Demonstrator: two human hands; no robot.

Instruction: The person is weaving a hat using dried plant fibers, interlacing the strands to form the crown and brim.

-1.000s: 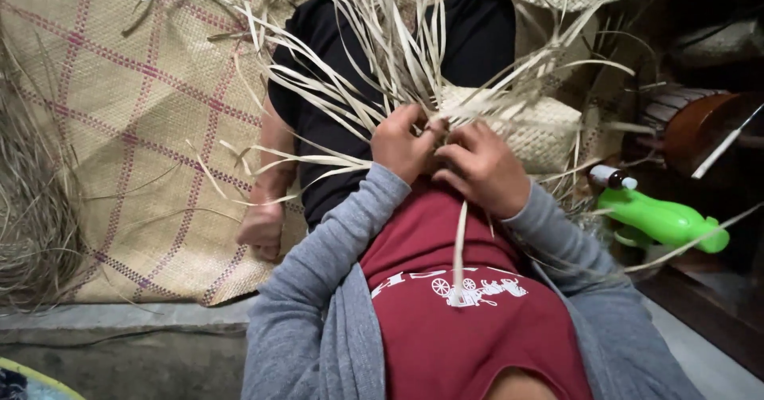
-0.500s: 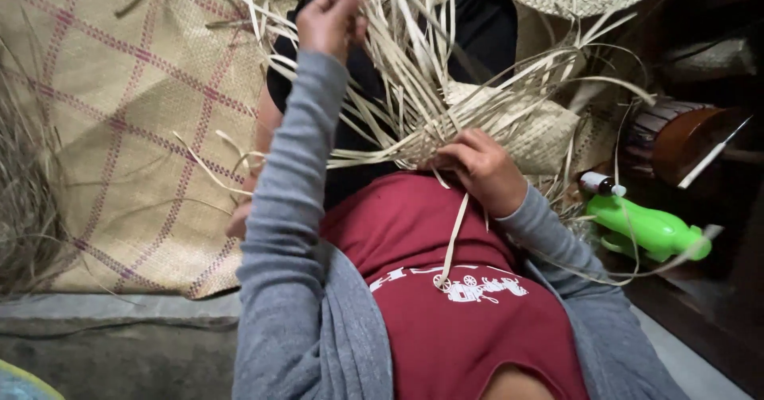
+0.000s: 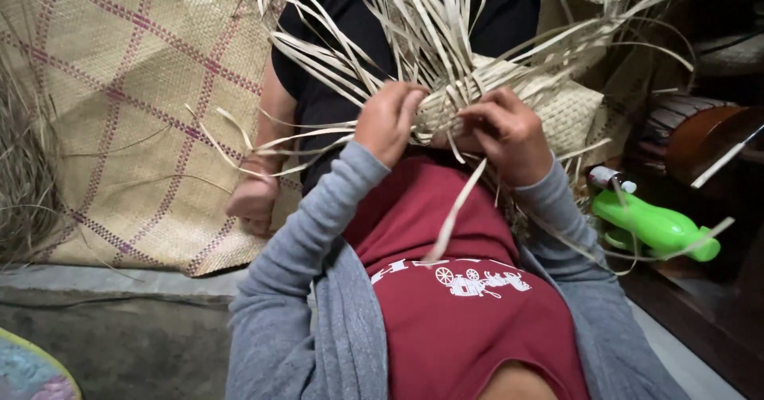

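- Since half a second ago my left hand (image 3: pixel 387 121) has dropped from up among the loose strands back to the weave.
- Far left, a checked pale woven straw mat (image 3: pixel 119 113) hangs; another person's hand (image 3: pixel 253 201) rests against it.
- Left hand's fingers curl shut on the half-woven pale straw piece (image 3: pixel 446 109), held at chest height.
- Right hand (image 3: pixel 505 133) pinches its edge strands; I judge keeping both grips tight holds the weave snug.
- A green plastic spray bottle (image 3: pixel 656 226) lies right.

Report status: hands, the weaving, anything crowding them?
Left hand and right hand both gripping the half-woven straw piece. Loose strips fan upward. Another person's hand rests on the mat, apart.
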